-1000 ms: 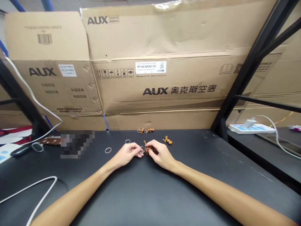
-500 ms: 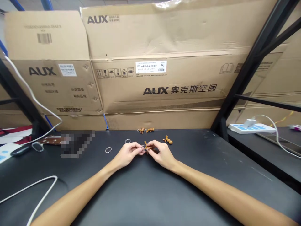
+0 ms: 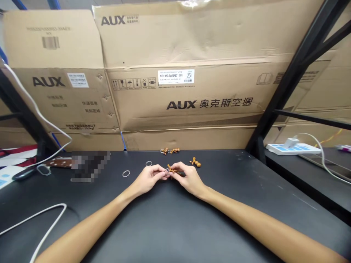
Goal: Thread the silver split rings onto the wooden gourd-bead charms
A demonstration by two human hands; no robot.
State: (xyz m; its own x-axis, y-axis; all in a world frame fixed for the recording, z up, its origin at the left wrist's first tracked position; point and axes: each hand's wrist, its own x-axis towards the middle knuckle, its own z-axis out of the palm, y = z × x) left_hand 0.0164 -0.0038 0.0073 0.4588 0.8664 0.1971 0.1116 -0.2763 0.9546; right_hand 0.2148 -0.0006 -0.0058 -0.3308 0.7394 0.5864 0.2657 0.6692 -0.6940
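Both hands have come a little closer together, and the thin ring [image 3: 167,170] now sits right up against the little wooden piece [image 3: 172,170]. Big brown cardboard boxes [image 3: 175,36] with AUX printed on them make a wall at the back, and a black metal shelf frame [image 3: 290,76] stands in front of them on the right. Below the boxes is a long black table [image 3: 219,175], and a white cable [image 3: 35,219] curves across its left side. Off to the right, a white power strip [image 3: 290,148] sits on a lower dark shelf. Two bare arms reach in from the bottom. The left hand [image 3: 149,178] has its fingers pressed together, pinching the ring. The right hand [image 3: 189,179] pinches the wooden piece. Both small things are between the hands, near the middle of the table. Two more rings [image 3: 126,173] lie on the table to the left, one of them just past the left hand. A small wooden gourd [image 3: 195,163] lies just past the right hand, and two tiny wooden pieces [image 3: 170,151] lie at the far edge.
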